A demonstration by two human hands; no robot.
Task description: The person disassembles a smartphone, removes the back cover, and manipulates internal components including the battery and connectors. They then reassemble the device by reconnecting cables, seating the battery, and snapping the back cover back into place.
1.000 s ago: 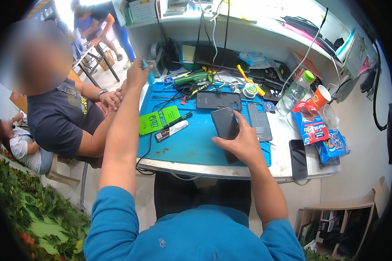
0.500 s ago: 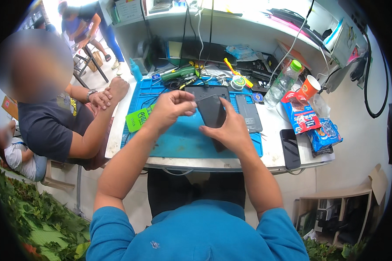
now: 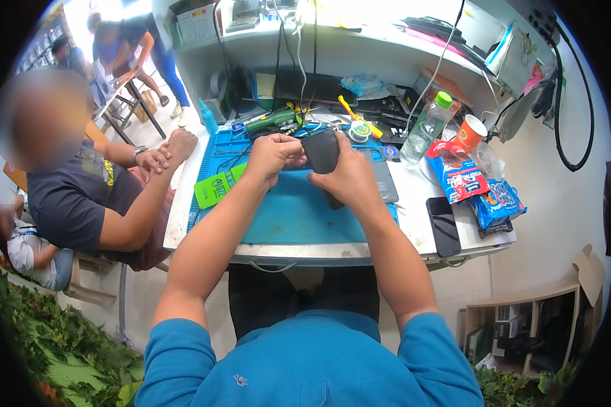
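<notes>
The dark phone [image 3: 321, 150] is up off the bench, tipped so its flat face turns toward the person holding it. It sits in the right hand [image 3: 349, 169], the thumb along its lower edge and the fingers at its right side, so the slab is gripped between them. The left hand [image 3: 275, 159] is at its other side, thumb and forefinger drawn narrow, their tips right by the phone's left edge; from here I can't tell whether they touch it or pinch something thin. A dark corner pokes out below the right palm, and I can't make out what it belongs to.

Beneath is a blue work mat [image 3: 299, 220], with a grey phone-shaped panel [image 3: 385, 182] partly hidden just right of the right hand and a bright green packet [image 3: 217, 188] to the left. Behind the hands are a small spool [image 3: 360, 132] and a green-handled tool [image 3: 263, 123]. Off to the right on the white table [image 3: 411, 239] stand a clear bottle [image 3: 422, 132] and an orange paper cup [image 3: 470, 133], near a red snack bag [image 3: 451, 173] and a black phone [image 3: 443, 227]. At the left, a seated person in a dark shirt [image 3: 68, 203] leans on the table's edge.
</notes>
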